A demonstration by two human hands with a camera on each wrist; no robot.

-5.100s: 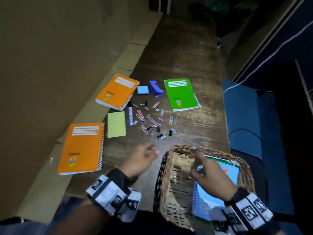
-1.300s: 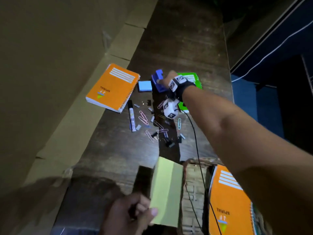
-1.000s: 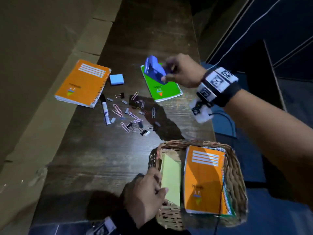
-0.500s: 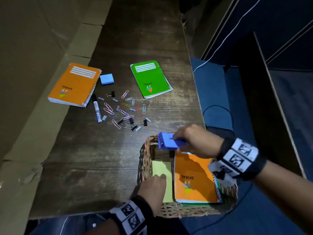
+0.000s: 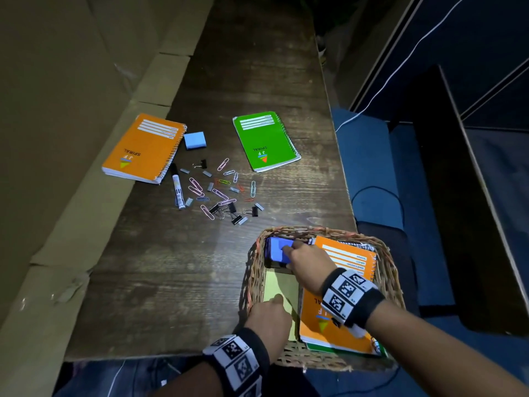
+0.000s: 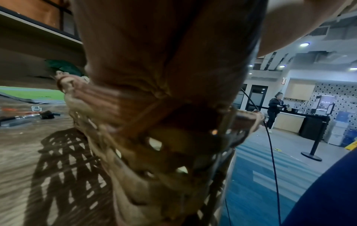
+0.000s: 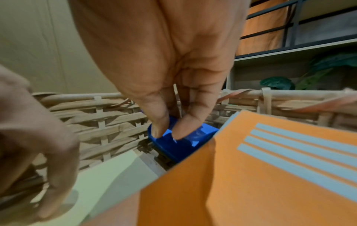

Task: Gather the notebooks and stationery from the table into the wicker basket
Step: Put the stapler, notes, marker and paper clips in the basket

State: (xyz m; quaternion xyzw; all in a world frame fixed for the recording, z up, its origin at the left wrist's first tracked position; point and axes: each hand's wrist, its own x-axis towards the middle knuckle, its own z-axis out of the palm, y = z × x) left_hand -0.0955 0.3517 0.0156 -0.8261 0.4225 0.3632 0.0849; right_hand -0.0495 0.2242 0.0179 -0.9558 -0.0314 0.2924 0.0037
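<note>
The wicker basket stands at the table's near right edge. Inside, an orange spiral notebook lies on the right and a pale green pad on the left. My right hand pinches a blue stapler low in the far left corner; the right wrist view shows thumb and fingertip on the stapler. My left hand rests its fingers on the pad. On the table lie an orange notebook, a green notebook, a blue sticky pad, a marker and scattered clips.
Cardboard sheets line the table's left side. The table's right edge drops to blue flooring with cables. In the left wrist view my palm fills the frame over the basket wall; a person stands far off.
My right hand has lowered the blue stapler from above the rim into the basket's far left corner. My left hand stays on the green pad.
</note>
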